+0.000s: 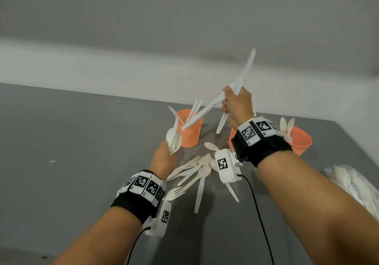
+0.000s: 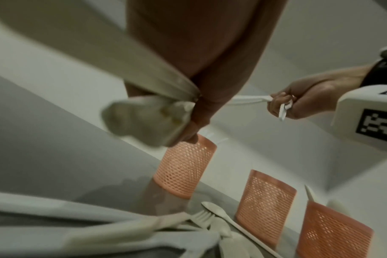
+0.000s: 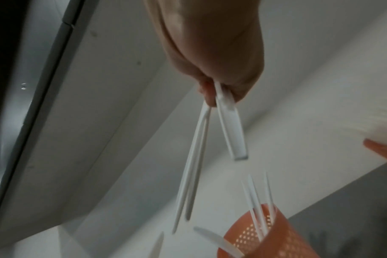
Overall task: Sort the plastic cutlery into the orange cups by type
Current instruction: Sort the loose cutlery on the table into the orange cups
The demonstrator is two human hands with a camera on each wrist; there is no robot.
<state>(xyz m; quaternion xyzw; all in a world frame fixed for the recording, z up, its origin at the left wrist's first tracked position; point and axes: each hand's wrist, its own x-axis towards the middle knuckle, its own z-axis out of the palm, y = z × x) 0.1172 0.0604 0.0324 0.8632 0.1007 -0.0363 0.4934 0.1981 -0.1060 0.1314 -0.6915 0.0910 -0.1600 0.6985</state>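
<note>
Three orange mesh cups stand in a row on the grey table [image 1: 82, 141]. The left cup [image 1: 190, 131] [image 2: 183, 165] [image 3: 274, 233] holds knives. My right wrist hides most of the middle cup [image 1: 232, 137] [image 2: 265, 200]. The right cup [image 1: 300, 139] [image 2: 334, 232] holds spoons. My left hand [image 1: 167, 154] grips a bunch of white spoons [image 1: 174, 139] [image 2: 139, 120] just left of the left cup. My right hand [image 1: 227, 103] [image 3: 212, 94] is raised above the cups and grips several white knives [image 1: 205, 113] [image 3: 197, 157], whose lower tips point down toward the left cup.
A loose pile of forks, spoons and knives [image 1: 194, 170] lies on the table between my wrists. A clear bag of more cutlery [image 1: 352, 182] sits at the right edge. A pale wall rises close behind the cups.
</note>
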